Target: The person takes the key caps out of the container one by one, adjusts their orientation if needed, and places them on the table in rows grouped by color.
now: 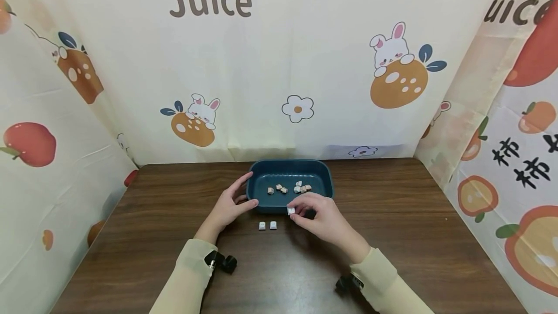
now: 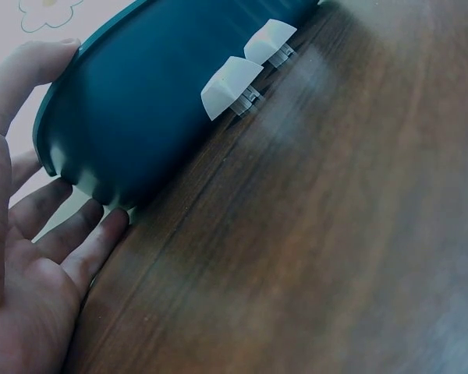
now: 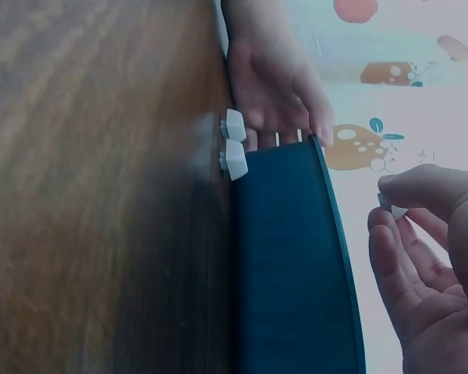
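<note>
A dark teal tray [image 1: 257, 203] stands against the back of the table. My left hand [image 1: 228, 206] rests on its left end, thumb on the rim, fingers [image 2: 101, 238] fairly straight against the outer wall. My right hand [image 1: 322, 219] pinches a small white keycap [image 1: 291, 211] between thumb and fingers, over the tray's near edge. In the right wrist view, the pinched keycap [image 3: 393, 207] is partly hidden by the thumb. Two white keycaps, a left one [image 1: 262, 226] and a right one [image 1: 273, 225], stand side by side on the table before the tray.
Inside the tray lie several small pieces, a beige-brown group [image 1: 281, 188] at left and a mixed white and brown group [image 1: 301, 188] at right. The wooden table [image 1: 392, 227] meets a printed curtain [image 1: 270, 62] behind, with more curtain on both sides.
</note>
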`<state>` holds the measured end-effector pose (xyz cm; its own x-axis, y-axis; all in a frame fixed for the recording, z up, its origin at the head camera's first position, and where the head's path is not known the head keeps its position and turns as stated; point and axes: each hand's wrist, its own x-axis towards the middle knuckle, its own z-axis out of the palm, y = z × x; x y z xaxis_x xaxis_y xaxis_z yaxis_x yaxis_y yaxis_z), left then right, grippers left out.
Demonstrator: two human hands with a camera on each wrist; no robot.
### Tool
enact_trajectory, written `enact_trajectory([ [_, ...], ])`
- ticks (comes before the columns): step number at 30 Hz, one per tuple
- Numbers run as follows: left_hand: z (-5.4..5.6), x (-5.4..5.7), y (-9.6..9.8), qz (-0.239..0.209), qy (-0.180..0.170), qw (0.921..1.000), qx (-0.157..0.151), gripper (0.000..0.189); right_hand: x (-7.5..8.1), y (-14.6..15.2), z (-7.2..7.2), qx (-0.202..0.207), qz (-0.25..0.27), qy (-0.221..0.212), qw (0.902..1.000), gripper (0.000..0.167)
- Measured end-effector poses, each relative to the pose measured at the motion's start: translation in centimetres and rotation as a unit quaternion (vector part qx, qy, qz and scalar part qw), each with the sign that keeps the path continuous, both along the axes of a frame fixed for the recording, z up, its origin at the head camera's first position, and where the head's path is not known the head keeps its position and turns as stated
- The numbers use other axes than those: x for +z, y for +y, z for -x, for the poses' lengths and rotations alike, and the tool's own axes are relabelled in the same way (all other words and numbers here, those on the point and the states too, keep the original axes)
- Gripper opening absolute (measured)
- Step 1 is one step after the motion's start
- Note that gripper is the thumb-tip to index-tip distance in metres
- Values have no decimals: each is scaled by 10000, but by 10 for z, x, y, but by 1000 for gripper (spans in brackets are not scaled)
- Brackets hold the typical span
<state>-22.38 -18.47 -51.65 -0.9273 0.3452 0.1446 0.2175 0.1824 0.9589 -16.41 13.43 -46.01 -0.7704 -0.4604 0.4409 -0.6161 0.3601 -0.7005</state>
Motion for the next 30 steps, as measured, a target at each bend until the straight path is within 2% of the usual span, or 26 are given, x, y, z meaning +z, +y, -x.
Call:
enact_trajectory([
  [7,0,0,1,-12,57,10000,-6,80,-6,-5,-7,-98,-325,20,9994,23],
  [20,1,-2,1,29,78,10000,-6,78,-15,-18,-17,-233,-884,-215,9956,19],
  [30,0,0,1,-20,74,10000,20,79,-23,-21,-15,-260,-909,-365,9949,18],
])
